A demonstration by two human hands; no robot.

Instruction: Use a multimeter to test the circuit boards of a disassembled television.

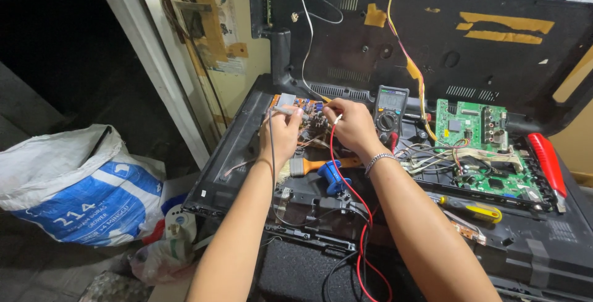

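Because the opened TV chassis (pixel 247 153) lies flat before you with its back cover (pixel 469 48) propped upright at twelve o'clock, both boards face up within reach. The green board (pixel 482 147) sits at three o'clock of your hands, untouched, ribbon wires spilling from it. The multimeter (pixel 390 111) stands just at two o'clock of your right hand (pixel 355 127), tilted so you can read it while you probe. That hand pinches the red probe (pixel 336 119), its lead running back toward six o'clock. Your left hand (pixel 281 132) grips the black probe (pixel 290 111), tip down on the brown board (pixel 306 116). That board lies at the chassis's far left, crowded with small parts and half hidden by your fingers. An orange-handled brush (pixel 318 165) rests just below your wrists.
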